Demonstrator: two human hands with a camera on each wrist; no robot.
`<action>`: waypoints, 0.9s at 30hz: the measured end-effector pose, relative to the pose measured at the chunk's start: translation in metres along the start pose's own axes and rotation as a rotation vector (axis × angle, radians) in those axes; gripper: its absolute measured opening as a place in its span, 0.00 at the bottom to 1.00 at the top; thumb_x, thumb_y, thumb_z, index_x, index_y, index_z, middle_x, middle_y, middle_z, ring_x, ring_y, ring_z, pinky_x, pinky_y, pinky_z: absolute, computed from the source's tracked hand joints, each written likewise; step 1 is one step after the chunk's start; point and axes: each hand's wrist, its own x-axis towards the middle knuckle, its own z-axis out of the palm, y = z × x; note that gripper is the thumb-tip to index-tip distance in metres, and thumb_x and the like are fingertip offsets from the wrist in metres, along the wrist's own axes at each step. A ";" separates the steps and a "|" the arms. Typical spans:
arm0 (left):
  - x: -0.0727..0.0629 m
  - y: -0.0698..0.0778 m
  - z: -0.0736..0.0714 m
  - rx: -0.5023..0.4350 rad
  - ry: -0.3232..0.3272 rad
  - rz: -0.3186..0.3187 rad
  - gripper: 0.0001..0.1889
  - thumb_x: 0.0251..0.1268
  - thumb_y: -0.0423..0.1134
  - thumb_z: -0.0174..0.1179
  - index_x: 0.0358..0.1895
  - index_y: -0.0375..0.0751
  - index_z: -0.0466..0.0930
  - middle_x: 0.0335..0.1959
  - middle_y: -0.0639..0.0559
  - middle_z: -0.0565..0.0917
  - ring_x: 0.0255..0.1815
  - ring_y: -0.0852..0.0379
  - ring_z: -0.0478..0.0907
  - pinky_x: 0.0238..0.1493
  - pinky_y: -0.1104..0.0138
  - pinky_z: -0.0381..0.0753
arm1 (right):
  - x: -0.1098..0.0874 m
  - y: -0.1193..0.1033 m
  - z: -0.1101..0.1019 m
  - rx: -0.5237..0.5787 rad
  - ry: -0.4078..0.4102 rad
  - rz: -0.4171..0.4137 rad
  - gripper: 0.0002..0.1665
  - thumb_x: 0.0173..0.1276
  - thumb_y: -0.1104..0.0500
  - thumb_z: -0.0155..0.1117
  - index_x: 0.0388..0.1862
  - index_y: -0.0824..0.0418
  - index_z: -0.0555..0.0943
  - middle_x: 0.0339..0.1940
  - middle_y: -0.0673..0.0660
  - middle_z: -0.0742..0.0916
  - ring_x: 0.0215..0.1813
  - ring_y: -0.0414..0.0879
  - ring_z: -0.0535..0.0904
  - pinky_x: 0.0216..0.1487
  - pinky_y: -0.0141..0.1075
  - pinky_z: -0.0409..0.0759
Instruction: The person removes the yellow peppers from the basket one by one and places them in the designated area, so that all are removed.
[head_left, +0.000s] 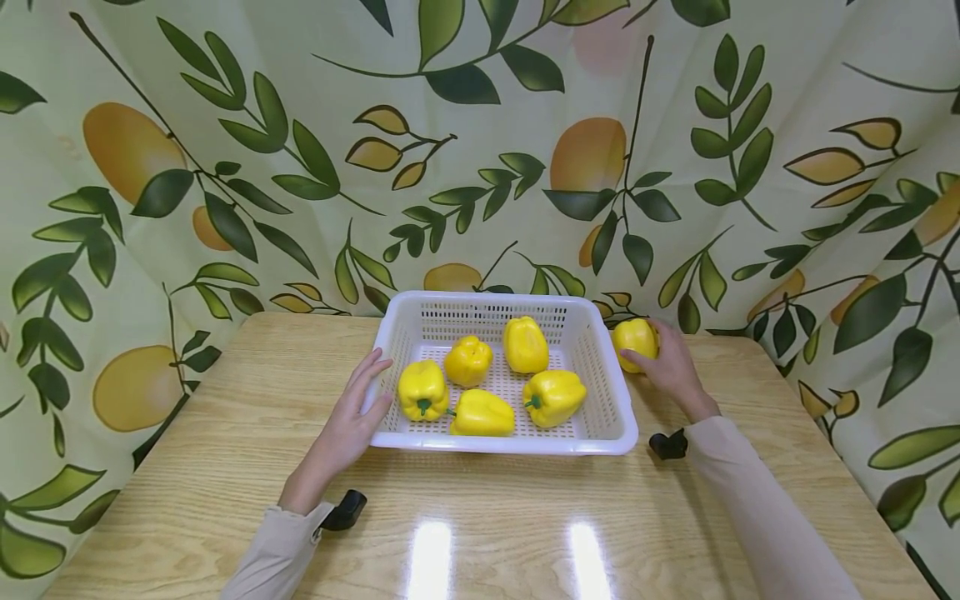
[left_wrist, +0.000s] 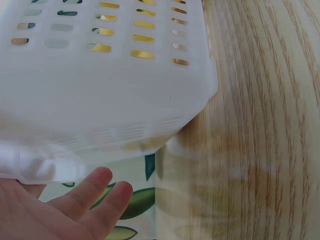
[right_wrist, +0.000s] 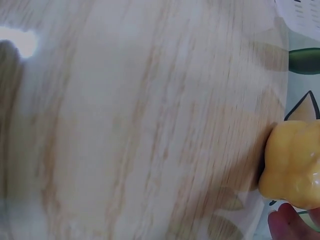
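Note:
A white plastic basket point(head_left: 510, 444) with slotted walls stands on the table and holds several yellow bell peppers point(head_left: 555, 397). My left hand point(head_left: 351, 425) is at the basket's left side, its fingers and thumb reaching the rim. In the left wrist view, two fairly straight fingers point(left_wrist: 117, 200) show beside the basket's outer wall point(left_wrist: 100, 95). Just outside the basket's right rim, my right hand point(head_left: 672, 367) grips another yellow bell pepper point(head_left: 633, 336), thumb on its near side. That pepper point(right_wrist: 295, 162) shows at the right edge of the right wrist view, fingertips against it.
The wooden table point(head_left: 495, 517) extends in front of the basket and to both sides. Behind it hangs a curtain point(head_left: 480, 125) printed with leaves and fruit. Black wrist devices point(head_left: 345, 510) sit at both sleeves.

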 end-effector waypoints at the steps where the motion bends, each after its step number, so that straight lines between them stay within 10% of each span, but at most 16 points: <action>1: 0.000 0.000 0.000 0.000 0.002 0.005 0.26 0.73 0.32 0.49 0.73 0.35 0.61 0.81 0.40 0.49 0.81 0.34 0.43 0.75 0.32 0.44 | -0.001 0.000 0.000 0.000 0.001 0.000 0.49 0.69 0.52 0.65 0.75 0.75 0.53 0.72 0.79 0.64 0.68 0.72 0.63 0.67 0.66 0.66; 27: -0.001 -0.002 0.000 -0.009 0.010 0.024 0.26 0.73 0.32 0.50 0.72 0.34 0.62 0.81 0.39 0.49 0.81 0.34 0.43 0.76 0.33 0.44 | -0.015 -0.016 -0.020 -0.032 0.012 -0.047 0.45 0.70 0.48 0.64 0.75 0.72 0.59 0.70 0.78 0.65 0.68 0.73 0.63 0.64 0.70 0.66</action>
